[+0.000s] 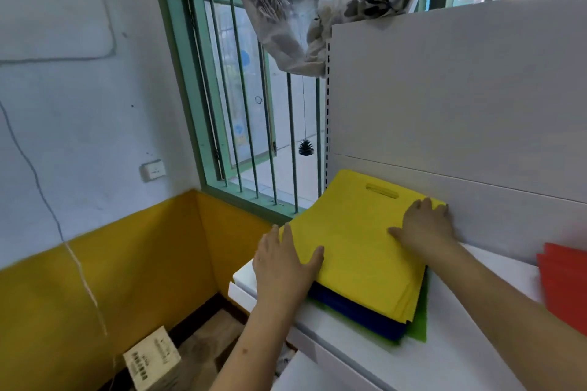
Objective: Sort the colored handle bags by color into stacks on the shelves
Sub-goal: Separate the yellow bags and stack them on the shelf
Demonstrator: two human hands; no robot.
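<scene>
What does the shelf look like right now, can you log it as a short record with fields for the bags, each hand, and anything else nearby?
top bags: yellow bags, handle cutout toward the back panel
under them: blue bags, then a green bag at the bottom
second stack: red bags at the right edge of the shelf
left hand: flat on the yellow bags' left edge, fingers straight, no grip
right hand: flat on the yellow bags' far right corner, fingers spread
nearby: barred window, cardboard box on the floor

Small shop or storeroom: white slotted retail shelf (413, 343), barred window (241, 124), carton (152, 362) on floor.
</scene>
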